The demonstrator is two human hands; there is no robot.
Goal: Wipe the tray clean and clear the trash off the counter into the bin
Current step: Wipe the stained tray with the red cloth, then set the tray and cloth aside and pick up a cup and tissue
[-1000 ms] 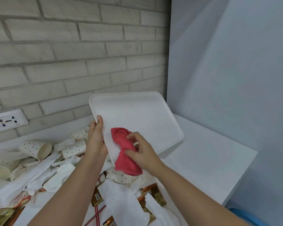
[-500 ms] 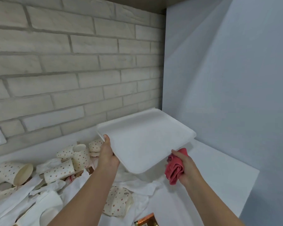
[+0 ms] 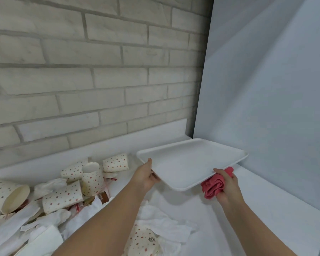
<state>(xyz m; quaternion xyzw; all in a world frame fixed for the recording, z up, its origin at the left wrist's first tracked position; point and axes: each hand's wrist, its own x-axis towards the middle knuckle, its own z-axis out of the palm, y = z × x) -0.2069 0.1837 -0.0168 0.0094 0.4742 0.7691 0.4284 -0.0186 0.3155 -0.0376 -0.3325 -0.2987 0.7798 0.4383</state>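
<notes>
since half a second ago, lowered the tray (image 3: 192, 159) toward the counter (image 3: 266, 204) and laid it nearly flat, with the red cloth (image 3: 213, 187) tucked closer under its near right rim. holds the tray now just over the counter's back right corner; cannot tell whether its far edge touches down. clamps the tray's left rim in the left grip (image 3: 144, 175), thumb on top and fingers underneath. keeps the right grip (image 3: 227, 185) closed tight round the bunched cloth, thumb against the tray's near rim. reads as the tail of the wiping step, with the set-down in hand. calls next for lowering the tray level onto the counter's bare right end, letting go, then turning to the dotted paper cups (image 3: 92, 178) and crumpled napkins (image 3: 164, 228) heaped on the counter's left and middle. shows no bin.
</notes>
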